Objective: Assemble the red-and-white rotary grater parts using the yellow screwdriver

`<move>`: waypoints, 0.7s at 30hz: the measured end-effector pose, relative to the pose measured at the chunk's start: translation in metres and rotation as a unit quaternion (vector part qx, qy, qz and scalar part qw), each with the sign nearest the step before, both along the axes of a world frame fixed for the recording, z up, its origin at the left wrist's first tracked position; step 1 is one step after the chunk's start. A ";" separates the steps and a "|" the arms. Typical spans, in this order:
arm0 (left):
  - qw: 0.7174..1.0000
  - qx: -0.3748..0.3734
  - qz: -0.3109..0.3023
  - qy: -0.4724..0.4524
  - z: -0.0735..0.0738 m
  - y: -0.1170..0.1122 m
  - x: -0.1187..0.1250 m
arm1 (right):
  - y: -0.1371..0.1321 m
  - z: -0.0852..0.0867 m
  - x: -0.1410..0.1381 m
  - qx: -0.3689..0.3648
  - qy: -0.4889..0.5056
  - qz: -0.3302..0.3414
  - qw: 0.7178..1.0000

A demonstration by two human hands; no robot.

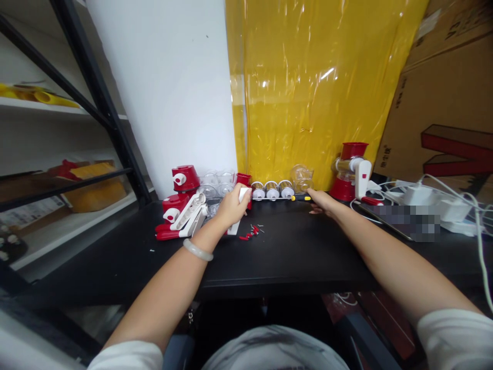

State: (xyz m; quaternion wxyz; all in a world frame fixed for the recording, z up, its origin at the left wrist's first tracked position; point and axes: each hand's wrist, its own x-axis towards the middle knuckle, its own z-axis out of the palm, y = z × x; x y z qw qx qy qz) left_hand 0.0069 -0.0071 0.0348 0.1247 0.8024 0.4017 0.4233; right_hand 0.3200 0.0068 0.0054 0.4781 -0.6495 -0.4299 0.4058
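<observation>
My left hand is closed around a white part of a hand-cranked rotary grater; the fingers hide much of it. A red part shows just beyond. At the back of the table, my right hand has its thumb and fingers about the end of a yellow-and-black screwdriver. Several grater drums stand in a row between the hands. Small red pieces and screws lie scattered in front of my left hand. White crank handles with red grips are heaped to its left.
Red grater bodies and clear plastic parts stand at the back left. An assembled red-and-white grater is to the right, near white chargers, cables and a dark tablet. A black metal shelf frame borders the black table's left side.
</observation>
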 end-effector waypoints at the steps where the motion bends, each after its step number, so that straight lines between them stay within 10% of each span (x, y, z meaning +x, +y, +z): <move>1: 1.000 0.001 0.002 0.002 0.000 0.000 0.000 | -0.001 0.001 -0.001 -0.011 -0.011 -0.008 1.000; 21: 1.000 0.013 0.001 0.013 -0.002 0.004 -0.001 | 0.005 -0.002 -0.002 -0.007 -0.107 -0.031 0.994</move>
